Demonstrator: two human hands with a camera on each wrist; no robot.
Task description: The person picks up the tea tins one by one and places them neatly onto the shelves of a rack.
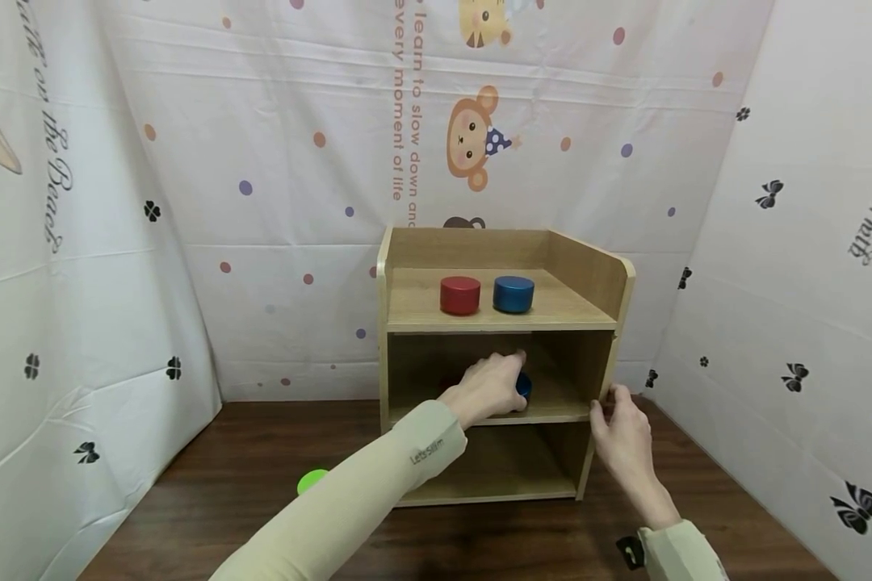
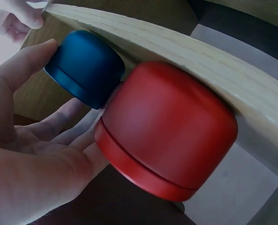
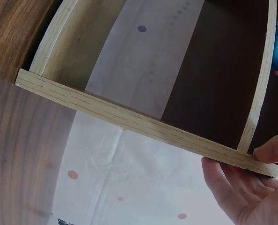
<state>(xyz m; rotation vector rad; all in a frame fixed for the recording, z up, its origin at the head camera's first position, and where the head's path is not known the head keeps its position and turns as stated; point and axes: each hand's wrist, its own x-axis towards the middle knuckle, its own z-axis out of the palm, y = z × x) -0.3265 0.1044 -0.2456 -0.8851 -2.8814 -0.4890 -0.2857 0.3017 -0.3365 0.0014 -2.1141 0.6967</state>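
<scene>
Blue and squat, one cylinder [image 2: 85, 68] is at the middle level [image 1: 567, 399] of the shelf unit [image 1: 472, 248], near its front, pinched between the thumb and fingers of your left hand [image 1: 488, 387]. Just beside it is the lower red cylinder [image 2: 169, 129]; I cannot tell whether the two touch. Your right hand [image 1: 627, 440] grips the side panel [image 1: 607, 367], apparently to steady it. The step in hand looks like handling that blue piece on the middle level, though whether you are setting it down or taking it up I cannot tell. Either way, the next move likely calls for care around the red neighbour: part your fingers evenly or draw straight out. Count two blue cylinders and two red, the upper red cylinder [image 1: 460, 296] and upper blue cylinder [image 1: 513, 294] being on the top level [image 1: 416, 300]; one green round piece [image 1: 310, 481] lies on the counter [image 1: 254, 452], partly behind your left sleeve [image 1: 356, 500].
</scene>
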